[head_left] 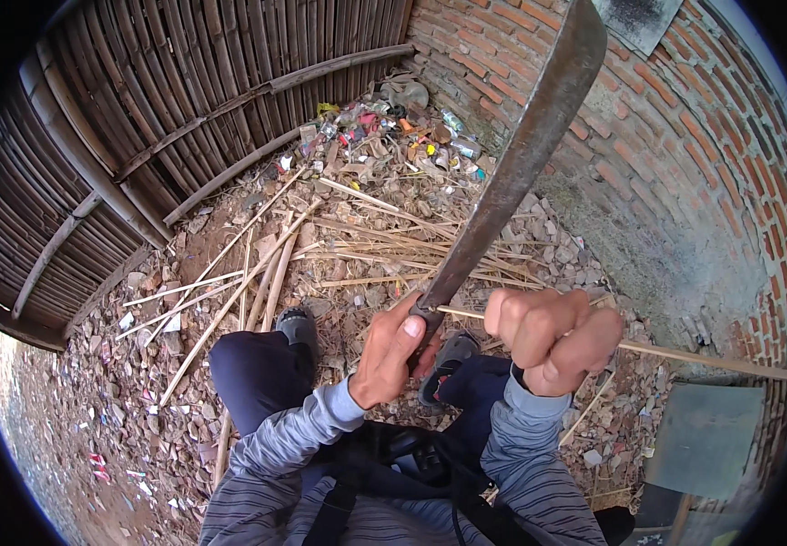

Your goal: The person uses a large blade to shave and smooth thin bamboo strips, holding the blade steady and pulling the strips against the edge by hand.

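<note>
Left hand [386,350]: fingers closed around the dark handle of a long, grey-brown steel machete [525,150], thumb pressed near the base of the blade, at the centre of the frame.
Right hand [553,341]: fingers curled into a tight fist gripping a thin, pale, bamboo-like strip [716,360], right of centre.
Machete: broad, scuffed, stained metal, slanting from the centre to the top edge and widening toward its end.
Strip: slender and straight-sided, running from the blade's base through the fist to the right edge; whether the blade has cut into it, I cannot tell.
Loose pieces: pale, splintery bamboo-like strips [380,246] lying crisscrossed across the middle of the frame.
Ground: rough, stony rubble [125,373] with scattered litter.
Upper left: fence of dark, narrow upright slats [202,55] with rounded rails.
Upper right: coarse wall of orange-red brick [653,127] and grey mortar.
Lower right: smooth, flat, grey-green panel [707,441].
</note>
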Tool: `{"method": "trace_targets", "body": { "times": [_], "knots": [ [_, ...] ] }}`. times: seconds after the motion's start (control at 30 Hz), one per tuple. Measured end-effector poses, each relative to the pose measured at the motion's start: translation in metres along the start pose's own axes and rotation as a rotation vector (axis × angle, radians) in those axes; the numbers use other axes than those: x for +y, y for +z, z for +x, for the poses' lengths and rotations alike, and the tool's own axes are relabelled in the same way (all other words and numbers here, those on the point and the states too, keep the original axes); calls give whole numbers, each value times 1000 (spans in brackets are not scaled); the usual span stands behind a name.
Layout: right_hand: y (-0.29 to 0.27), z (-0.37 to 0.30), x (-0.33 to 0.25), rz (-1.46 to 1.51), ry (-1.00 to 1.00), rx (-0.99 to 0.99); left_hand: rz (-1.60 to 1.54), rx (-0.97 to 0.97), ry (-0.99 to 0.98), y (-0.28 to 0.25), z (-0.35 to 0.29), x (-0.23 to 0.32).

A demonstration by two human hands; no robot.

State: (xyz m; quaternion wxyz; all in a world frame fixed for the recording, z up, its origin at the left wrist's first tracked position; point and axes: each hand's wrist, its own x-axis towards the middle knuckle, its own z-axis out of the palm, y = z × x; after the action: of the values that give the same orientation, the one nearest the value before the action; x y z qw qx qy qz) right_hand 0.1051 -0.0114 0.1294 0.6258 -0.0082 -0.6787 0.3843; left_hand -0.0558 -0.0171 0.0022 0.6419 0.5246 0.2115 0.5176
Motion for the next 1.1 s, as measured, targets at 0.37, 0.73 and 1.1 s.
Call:
{"method": "trace_targets", "body": {
  "times": [0.37, 0.73, 1.1],
  "knots": [
    [12, -4, -36, -34, -33, 316, 623, 279, 199, -3, 5, 1],
    [19, 3, -19, -111, -53, 37, 883, 353, 408, -7, 0, -12],
    [35, -1, -25, -396, 99, 179, 974, 349, 469, -8, -1, -12]
  ]
}}
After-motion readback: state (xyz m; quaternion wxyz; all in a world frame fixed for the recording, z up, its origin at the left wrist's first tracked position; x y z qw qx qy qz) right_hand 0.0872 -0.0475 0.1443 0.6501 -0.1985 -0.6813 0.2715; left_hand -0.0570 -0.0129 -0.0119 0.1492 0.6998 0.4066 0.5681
